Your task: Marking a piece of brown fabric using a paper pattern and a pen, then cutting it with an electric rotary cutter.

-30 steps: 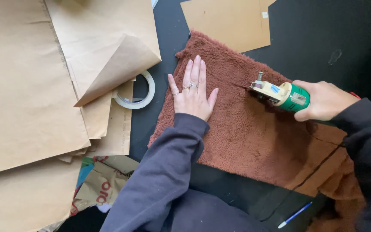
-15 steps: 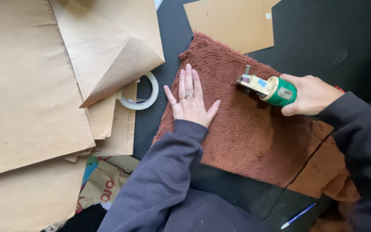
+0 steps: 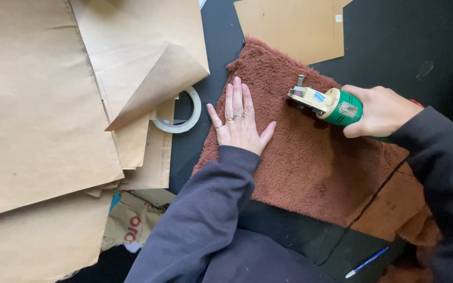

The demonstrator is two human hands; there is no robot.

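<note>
Head view: the left hand (image 3: 239,123) lies flat, palm down, on the brown fleece fabric (image 3: 300,157), its 4 fingers (image 3: 236,97) held straight and close together and the thumb spread out to the side. It grips nothing; it only presses on the pile. Rings show on 2 of the fingers.

The right hand (image 3: 381,111) is closed around the green body of a small electric cutter (image 3: 329,104), fingers wrapped over the top and thumb underneath. The cutter's cream-coloured head with its blade guard sticks out beyond the knuckles, toward the left hand, and rests on the fabric near its far edge. Fabric fills the space between the cutter's head and the left hand's thumb (the 2 are near but apart).

Behind the right wrist, the fabric carries a long dark slit (image 3: 381,191) running diagonally toward the near edge, with a paler, flatter section (image 3: 394,202) beyond it.

Beyond the left fingertips and off to the side lies a roll of tape (image 3: 176,112), partly tucked under a folded sheet of brown paper (image 3: 132,57); more such sheets are stacked further out. Past the cutter's head, a cardboard piece (image 3: 289,26) sits at the fabric's far edge. Everything rests on a black tabletop (image 3: 410,42). A blue pen (image 3: 367,262) lies near the table's near edge, below the right forearm.
</note>
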